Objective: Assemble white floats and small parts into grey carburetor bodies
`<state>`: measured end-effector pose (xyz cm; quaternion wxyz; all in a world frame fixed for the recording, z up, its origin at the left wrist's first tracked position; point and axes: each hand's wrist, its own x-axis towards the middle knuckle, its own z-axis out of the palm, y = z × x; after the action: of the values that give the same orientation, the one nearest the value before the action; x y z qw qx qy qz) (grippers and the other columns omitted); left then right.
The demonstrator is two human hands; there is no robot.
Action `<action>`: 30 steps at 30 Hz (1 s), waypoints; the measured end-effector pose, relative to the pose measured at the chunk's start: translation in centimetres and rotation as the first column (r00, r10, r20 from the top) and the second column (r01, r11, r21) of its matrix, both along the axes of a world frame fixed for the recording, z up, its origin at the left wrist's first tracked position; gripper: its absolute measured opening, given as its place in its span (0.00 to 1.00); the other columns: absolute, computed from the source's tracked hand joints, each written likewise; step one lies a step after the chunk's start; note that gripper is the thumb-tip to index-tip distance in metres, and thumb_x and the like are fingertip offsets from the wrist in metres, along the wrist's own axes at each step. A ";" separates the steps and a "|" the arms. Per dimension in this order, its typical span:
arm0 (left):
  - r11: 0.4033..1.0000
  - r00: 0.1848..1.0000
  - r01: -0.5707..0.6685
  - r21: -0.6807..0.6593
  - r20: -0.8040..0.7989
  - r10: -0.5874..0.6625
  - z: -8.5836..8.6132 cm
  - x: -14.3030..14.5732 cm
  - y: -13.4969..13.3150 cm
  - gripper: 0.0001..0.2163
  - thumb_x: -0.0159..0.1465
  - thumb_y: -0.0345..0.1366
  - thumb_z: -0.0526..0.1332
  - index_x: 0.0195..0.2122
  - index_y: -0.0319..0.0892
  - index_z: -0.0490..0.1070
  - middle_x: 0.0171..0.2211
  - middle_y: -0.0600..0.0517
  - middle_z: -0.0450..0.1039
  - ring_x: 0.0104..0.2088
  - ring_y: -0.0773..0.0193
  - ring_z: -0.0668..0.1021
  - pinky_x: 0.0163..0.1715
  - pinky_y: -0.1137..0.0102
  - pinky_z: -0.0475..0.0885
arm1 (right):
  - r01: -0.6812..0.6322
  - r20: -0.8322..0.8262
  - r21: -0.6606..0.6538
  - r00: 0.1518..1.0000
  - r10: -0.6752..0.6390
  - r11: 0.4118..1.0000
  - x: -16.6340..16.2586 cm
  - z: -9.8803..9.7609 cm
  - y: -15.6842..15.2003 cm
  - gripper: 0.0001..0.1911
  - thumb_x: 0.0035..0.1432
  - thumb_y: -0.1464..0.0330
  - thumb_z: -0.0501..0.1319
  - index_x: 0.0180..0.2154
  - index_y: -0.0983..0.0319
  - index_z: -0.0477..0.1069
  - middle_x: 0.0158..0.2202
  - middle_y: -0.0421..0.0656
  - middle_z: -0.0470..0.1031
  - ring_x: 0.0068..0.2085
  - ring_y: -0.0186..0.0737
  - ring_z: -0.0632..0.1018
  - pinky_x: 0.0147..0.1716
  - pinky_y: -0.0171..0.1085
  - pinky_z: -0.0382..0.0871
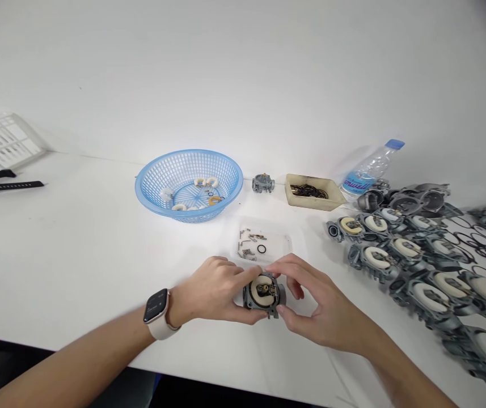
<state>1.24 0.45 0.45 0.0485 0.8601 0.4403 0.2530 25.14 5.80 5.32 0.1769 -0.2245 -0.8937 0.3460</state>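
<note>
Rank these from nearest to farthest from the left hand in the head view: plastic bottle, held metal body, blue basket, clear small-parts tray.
1. Metal body: gripped by the left hand.
2. Clear small-parts tray: just beyond, centre.
3. Blue basket: farther back, leftward.
4. Plastic bottle: back right.

Left forearm (85, 357): bare, slanting in across the front edge of the table (76, 243)
Left wrist (177, 309): nearly straight
Left hand (217, 289): back upward, drawn into a grip, thumb on the side nearer the front edge, forefinger on the farther side
Right forearm (396, 362): bare, angled inward
Right wrist (364, 331): slightly bent
Right hand (317, 300): facing the left, forefinger and thumb curved round in a fingertip hold, other fingers (295, 288) curled between
Forefinger tips: nearly meeting
</note>
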 end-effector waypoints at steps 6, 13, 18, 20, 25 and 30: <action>1.000 1.000 -0.009 0.001 -0.002 0.009 0.1 0.0 0.0 0.26 0.63 0.57 0.61 0.52 0.41 0.69 0.21 0.56 0.73 0.20 0.60 0.77 0.22 0.69 0.65 | 0.076 -0.015 0.138 0.997 -0.075 0.987 -0.1 -0.1 0.0 0.27 0.61 0.75 0.59 0.60 0.50 0.64 0.50 0.44 0.69 0.30 0.34 0.70 0.34 0.37 0.73; 1.000 1.000 0.004 -0.008 0.010 -0.003 0.1 0.0 0.0 0.26 0.63 0.57 0.61 0.53 0.41 0.70 0.21 0.55 0.74 0.21 0.60 0.78 0.22 0.69 0.65 | 0.017 0.004 0.021 1.000 -0.017 1.000 0.2 -0.2 0.1 0.30 0.58 0.77 0.60 0.60 0.49 0.63 0.42 0.39 0.71 0.32 0.35 0.69 0.36 0.36 0.71; 1.000 1.000 0.003 -0.026 0.014 -0.003 0.1 0.0 0.0 0.26 0.63 0.57 0.61 0.52 0.41 0.70 0.22 0.55 0.75 0.22 0.59 0.79 0.22 0.68 0.66 | 0.004 -0.034 0.001 0.999 -0.004 1.000 0.1 0.1 0.0 0.31 0.56 0.78 0.61 0.58 0.50 0.65 0.46 0.41 0.70 0.33 0.35 0.70 0.35 0.36 0.71; 0.999 1.000 0.004 -0.034 0.013 -0.003 0.2 0.0 0.0 0.26 0.63 0.57 0.61 0.52 0.41 0.70 0.23 0.55 0.76 0.22 0.59 0.79 0.23 0.69 0.66 | -0.001 -0.017 -0.012 1.000 0.001 1.000 0.1 0.2 -0.1 0.31 0.56 0.79 0.61 0.58 0.49 0.65 0.46 0.41 0.70 0.33 0.35 0.69 0.35 0.36 0.71; 1.000 1.000 -0.002 -0.030 0.000 0.002 0.1 0.0 -0.1 0.26 0.64 0.57 0.60 0.53 0.42 0.69 0.22 0.55 0.75 0.22 0.60 0.79 0.23 0.70 0.66 | 0.002 -0.008 -0.050 1.000 -0.002 0.999 0.2 0.1 -0.1 0.32 0.56 0.78 0.61 0.59 0.48 0.64 0.45 0.40 0.69 0.33 0.35 0.69 0.37 0.37 0.71; 1.000 1.000 0.000 -0.021 -0.008 0.000 0.1 -0.1 -0.1 0.26 0.64 0.58 0.60 0.54 0.43 0.69 0.22 0.56 0.74 0.21 0.60 0.78 0.22 0.69 0.65 | 0.012 0.037 -0.078 0.999 -0.010 0.997 0.2 0.0 0.0 0.33 0.57 0.78 0.61 0.61 0.48 0.62 0.44 0.39 0.70 0.33 0.35 0.69 0.36 0.36 0.71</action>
<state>1.17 0.38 0.51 0.0557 0.8605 0.4432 0.2449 25.39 5.78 5.33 0.1535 -0.2424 -0.8812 0.3757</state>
